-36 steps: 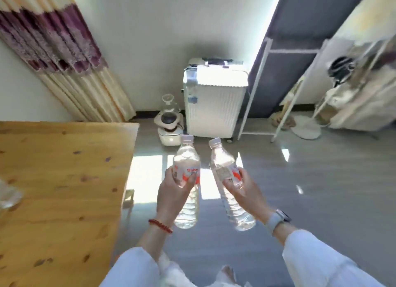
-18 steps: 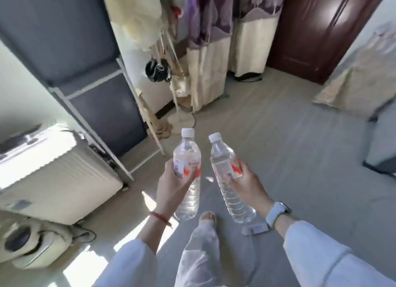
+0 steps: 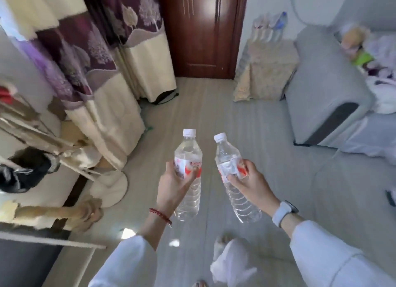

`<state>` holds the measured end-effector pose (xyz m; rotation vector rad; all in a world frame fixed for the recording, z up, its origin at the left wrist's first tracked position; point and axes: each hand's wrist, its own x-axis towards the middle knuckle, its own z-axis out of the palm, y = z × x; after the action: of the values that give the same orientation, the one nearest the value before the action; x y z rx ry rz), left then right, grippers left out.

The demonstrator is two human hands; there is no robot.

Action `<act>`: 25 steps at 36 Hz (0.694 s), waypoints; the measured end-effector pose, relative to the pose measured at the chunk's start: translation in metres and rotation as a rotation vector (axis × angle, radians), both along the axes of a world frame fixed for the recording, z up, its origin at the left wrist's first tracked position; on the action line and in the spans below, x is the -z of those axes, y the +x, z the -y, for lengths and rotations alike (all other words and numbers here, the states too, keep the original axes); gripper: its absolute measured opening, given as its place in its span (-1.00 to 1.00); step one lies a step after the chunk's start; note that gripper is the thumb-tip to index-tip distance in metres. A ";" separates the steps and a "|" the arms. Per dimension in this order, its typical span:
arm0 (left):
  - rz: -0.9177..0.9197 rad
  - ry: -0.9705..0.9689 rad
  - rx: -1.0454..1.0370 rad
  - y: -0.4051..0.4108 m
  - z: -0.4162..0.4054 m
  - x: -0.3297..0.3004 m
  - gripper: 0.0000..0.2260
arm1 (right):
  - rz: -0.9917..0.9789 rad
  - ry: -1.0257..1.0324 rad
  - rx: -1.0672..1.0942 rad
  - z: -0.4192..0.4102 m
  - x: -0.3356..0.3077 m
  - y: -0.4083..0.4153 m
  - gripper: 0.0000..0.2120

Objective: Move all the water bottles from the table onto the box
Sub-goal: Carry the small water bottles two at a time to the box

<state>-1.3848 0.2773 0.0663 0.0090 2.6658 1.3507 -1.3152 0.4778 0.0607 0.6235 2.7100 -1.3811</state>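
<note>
Hands first, as I read them from my end: left hand (image 3: 171,185) grips a clear water bottle (image 3: 188,175) round its red-and-white label, fingers curled about the front, cap up and the bottle near upright; right hand (image 3: 249,182) grips a second bottle (image 3: 232,177) the same way at its label, this one tilted with its white cap leaning toward the first; the two bottles are near each other but apart, both held in the air over the pale floor (image 3: 214,106).

I see a red bead bracelet (image 3: 160,216) on the left wrist and a white-strapped watch (image 3: 284,212) on the right; white sleeves run back toward the camera; below them a white trouser leg (image 3: 232,263) shows, blurred.

Further out, ahead and to the right, stands a box draped in a patterned cloth (image 3: 269,72), just beside a dark red door (image 3: 203,29); several bottles already on it (image 3: 267,28) stand in a row, too blurred for me to count; a grey sofa (image 3: 325,87) sits right beside it, with soft toys (image 3: 368,51) heaped on the seat.

Left of the door hang purple-and-cream curtains (image 3: 96,51); at the far left I make out a white-based coat stand (image 3: 107,187) with a dark bag (image 3: 23,169) hanging from it, smeared by motion.
</note>
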 end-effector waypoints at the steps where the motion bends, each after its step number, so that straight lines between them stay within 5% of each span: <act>1: 0.004 0.003 0.018 -0.021 -0.017 0.001 -0.64 | -0.004 0.003 0.028 -0.015 0.002 -0.015 -0.51; 25: -0.044 0.080 0.215 -0.504 -0.418 -0.008 -0.61 | -0.058 -0.033 0.238 -0.386 -0.008 -0.465 -0.51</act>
<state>-1.8884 0.6951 0.0748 0.3288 2.5554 1.3996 -1.7805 0.8642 0.0690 0.9451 2.7229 -1.5113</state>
